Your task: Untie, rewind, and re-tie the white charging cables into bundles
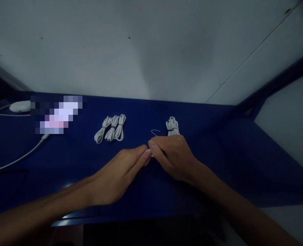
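Both hands meet over the middle of the blue table. My left hand [127,167] is closed, its thumb and fingers pinching a short visible stretch of white cable [151,155]. My right hand [175,155] is closed on the same cable, its thumb against the left fingertips; most of the cable is hidden inside the hands. A thin white curved wire [155,131] sticks out beyond the right knuckles; whether it joins the cable I cannot tell. Just behind the right hand lies a coiled white cable bundle [173,125] with a dark tie, partly covered by that hand.
Three tied white cable bundles [113,128] lie side by side left of centre. Farther left are a blurred-out lit device [61,116] with a white charging cord [25,157] and a white rounded case [20,106]. A pale wall [90,51] rises behind the blue table [77,147].
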Demonstrator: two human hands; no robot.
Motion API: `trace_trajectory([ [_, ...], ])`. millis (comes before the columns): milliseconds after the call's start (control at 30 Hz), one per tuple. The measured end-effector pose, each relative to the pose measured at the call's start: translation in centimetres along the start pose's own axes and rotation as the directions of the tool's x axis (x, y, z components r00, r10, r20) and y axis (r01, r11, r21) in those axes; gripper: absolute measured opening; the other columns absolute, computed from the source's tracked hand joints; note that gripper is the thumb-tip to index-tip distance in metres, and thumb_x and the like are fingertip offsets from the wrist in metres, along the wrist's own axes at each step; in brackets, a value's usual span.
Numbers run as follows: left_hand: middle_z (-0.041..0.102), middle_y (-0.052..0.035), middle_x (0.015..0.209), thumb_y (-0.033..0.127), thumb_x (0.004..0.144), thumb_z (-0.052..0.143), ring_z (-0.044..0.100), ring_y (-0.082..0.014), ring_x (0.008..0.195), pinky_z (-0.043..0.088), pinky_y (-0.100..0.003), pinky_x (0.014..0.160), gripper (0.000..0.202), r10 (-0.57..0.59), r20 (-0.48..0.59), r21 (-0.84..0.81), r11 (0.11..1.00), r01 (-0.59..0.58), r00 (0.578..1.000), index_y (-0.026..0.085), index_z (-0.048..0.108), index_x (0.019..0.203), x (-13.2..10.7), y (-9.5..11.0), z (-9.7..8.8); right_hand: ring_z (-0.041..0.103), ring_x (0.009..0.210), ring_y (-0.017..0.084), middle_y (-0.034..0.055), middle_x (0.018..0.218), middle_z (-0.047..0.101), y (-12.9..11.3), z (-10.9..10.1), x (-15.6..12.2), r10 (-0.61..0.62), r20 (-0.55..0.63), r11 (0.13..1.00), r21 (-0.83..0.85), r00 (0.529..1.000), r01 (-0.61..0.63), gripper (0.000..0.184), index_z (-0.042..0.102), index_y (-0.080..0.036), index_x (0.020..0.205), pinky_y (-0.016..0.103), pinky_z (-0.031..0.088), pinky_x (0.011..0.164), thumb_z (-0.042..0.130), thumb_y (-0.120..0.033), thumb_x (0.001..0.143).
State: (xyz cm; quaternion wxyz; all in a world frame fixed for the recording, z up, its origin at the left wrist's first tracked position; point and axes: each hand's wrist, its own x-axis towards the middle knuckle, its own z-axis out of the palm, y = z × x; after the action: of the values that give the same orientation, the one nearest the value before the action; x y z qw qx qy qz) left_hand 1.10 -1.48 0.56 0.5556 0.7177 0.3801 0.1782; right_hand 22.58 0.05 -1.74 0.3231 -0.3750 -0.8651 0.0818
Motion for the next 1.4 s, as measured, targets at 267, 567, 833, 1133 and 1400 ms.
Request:
trace_trajectory([
  [267, 0.066, -0.0014, 0.096, 0.036, 0.12, 0.037, 0.06, -0.0191, 0.083, 0.05, -0.036, 0.082, 0.032, 0.097, -0.016, 0.079, 0.992, -0.096, 0.995, 0.022, 0.057, 0.099, 0.1, 0.0, 0.2, 0.05, 0.056, 0.012, -0.0038, 0.066, 0.058, -0.6, -0.4, 0.0, 0.204, 0.125, 0.956, 0.189, 0.971, -0.225, 0.041, 0.057, -0.02, 0.075, 0.029, 0.037, 0.057, 0.046, -0.025, 0.114],
  [567, 0.036, 0.0072, 0.072, 0.063, 0.114, 0.047, 0.028, -0.0119, 0.06, 0.031, -0.026, 0.051, 0.049, -0.134, 0.124, -0.36, 0.917, 0.17, 0.983, 0.023, 0.046, 0.085, 0.3, -0.2, -0.5, 0.049, 0.066, 0.018, 0.0028, 0.069, 0.061, 0.0, 0.6, 0.1, -0.104, -0.093, 0.974, -0.212, 0.99, 0.082, 0.044, 0.06, -0.019, 0.074, 0.035, 0.037, 0.067, 0.043, -0.023, 0.114],
  [833, 0.045, 0.0047, 0.073, 0.067, 0.112, 0.047, 0.04, -0.0126, 0.062, 0.038, -0.025, 0.055, 0.052, -0.157, 0.001, -0.116, 0.981, 0.156, 0.988, 0.022, 0.052, 0.087, 0.2, 0.5, -0.2, 0.048, 0.047, 0.008, -0.0044, 0.057, 0.057, 0.4, 0.4, -0.3, -0.064, 0.0, 0.986, -0.155, 0.998, 0.063, 0.052, 0.059, -0.017, 0.068, 0.026, 0.031, 0.051, 0.042, -0.022, 0.118],
  [1133, 0.042, 0.0069, 0.068, 0.065, 0.113, 0.049, 0.035, -0.0099, 0.054, 0.034, -0.021, 0.046, 0.049, -0.21, 0.116, -0.328, 0.914, 0.237, 0.971, 0.022, 0.051, 0.088, 0.2, -0.4, -0.2, 0.045, 0.051, 0.012, -0.0015, 0.058, 0.055, 0.3, 0.7, 0.0, -0.215, -0.18, 0.932, -0.331, 0.96, 0.146, 0.052, 0.064, -0.017, 0.062, 0.03, 0.031, 0.051, 0.051, -0.017, 0.112],
  [1400, 0.038, 0.0075, 0.068, 0.048, 0.114, 0.055, 0.033, -0.0078, 0.047, 0.033, -0.017, 0.037, 0.042, -0.148, 0.233, -0.512, 0.821, 0.251, 0.961, 0.022, 0.047, 0.082, 0.6, -0.2, -0.6, 0.044, 0.051, 0.012, -0.0023, 0.057, 0.053, 0.3, 1.1, 0.2, -0.28, -0.237, 0.914, -0.361, 0.93, 0.184, 0.051, 0.06, -0.018, 0.061, 0.031, 0.033, 0.051, 0.049, -0.012, 0.111],
])
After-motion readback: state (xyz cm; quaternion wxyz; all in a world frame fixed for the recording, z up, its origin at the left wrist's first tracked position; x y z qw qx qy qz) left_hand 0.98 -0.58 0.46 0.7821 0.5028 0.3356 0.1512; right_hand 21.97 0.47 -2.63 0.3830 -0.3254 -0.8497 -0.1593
